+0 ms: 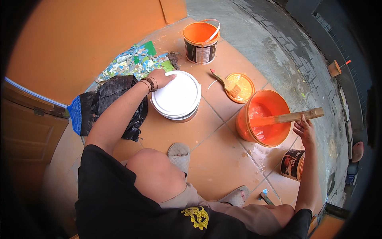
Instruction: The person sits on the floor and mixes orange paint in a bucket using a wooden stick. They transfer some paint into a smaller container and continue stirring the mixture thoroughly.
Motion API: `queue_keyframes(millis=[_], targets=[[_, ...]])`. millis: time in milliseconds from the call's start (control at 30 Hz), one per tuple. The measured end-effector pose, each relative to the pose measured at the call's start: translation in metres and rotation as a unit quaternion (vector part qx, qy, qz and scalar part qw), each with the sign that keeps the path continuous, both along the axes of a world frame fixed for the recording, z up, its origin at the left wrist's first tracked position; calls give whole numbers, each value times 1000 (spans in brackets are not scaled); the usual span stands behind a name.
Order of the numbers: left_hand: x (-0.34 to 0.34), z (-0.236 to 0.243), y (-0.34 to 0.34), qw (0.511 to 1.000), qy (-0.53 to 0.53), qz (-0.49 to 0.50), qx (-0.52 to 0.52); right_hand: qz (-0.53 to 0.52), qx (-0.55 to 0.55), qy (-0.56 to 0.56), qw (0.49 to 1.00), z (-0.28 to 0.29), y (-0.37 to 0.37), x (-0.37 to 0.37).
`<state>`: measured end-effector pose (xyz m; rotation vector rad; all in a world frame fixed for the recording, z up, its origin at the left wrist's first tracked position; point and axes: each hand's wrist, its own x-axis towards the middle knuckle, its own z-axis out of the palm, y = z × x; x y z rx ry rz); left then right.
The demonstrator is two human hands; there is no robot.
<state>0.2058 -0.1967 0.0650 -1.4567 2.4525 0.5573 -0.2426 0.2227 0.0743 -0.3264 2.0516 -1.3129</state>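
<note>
My left hand grips the left far edge of a white lid, its fingers partly hidden at the rim. The lid sits on a bucket whose side shows only a little. At the right, my right hand pinches a wooden stick from below near its outer end, with the other fingers loosely spread. The stick crosses the rim of an orange bucket and reaches inside, where wet orange paint shows. A paintbrush lies across an orange-smeared lid behind that bucket.
Farther back stands an orange-stained bucket with a raised handle. Paint flakes, a black plastic bag and a blue broom lie left by the orange wall. A dark can stands near my right forearm; a scraper-like tool lies near my foot.
</note>
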Motion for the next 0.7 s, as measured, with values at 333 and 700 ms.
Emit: queue_keyframes(millis=[333,700], targets=[[-10,5,-7,994,51,100,-10,338,276,20,900,118,-33,112],[-21,32,25,993,99,34,-61,220,-19,139,965,-31,-189,310]])
